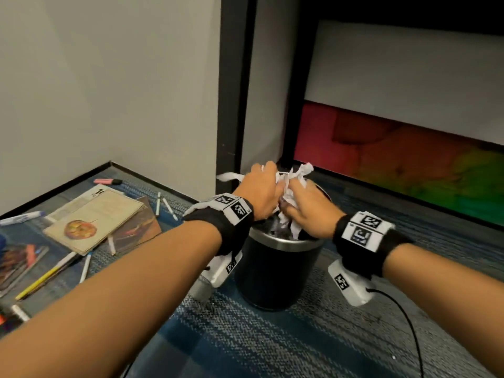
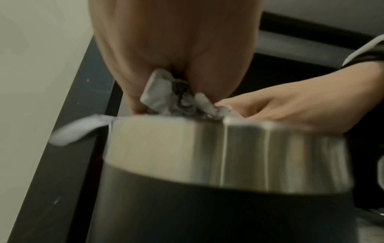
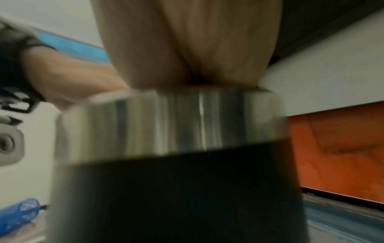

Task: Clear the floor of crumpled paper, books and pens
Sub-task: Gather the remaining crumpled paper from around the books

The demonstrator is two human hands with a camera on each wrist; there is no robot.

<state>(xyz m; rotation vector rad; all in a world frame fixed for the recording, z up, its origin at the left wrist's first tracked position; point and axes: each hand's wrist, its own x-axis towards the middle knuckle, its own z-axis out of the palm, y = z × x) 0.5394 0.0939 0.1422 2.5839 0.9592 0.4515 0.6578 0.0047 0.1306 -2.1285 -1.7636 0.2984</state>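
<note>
Head view, from the left: books (image 1: 92,221) lie in a loose pile on the carpet (image 1: 313,339) by the wall, with pens (image 1: 84,268) scattered around and partly under them, a pink highlighter (image 1: 107,181) beyond and a blue-capped marker (image 1: 21,217) at the far left. None of these has been picked up. Moving right, the left hand (image 1: 260,192) and right hand (image 1: 309,210) meet over a dark bin (image 1: 275,271) with a steel rim, fingers curled round a wad of crumpled paper (image 1: 290,184) that they hold at the bin's mouth. One loose strip hangs out past the rim on the left (the left wrist view shows it too, though blurred).

So the paper step is in hand, nearly done by my reading. The next move calls for pushing the wad down and letting go, minding that the hanging strip goes in as well and does not drop to the floor. Then the hands must go back left for the books and pens.
</note>
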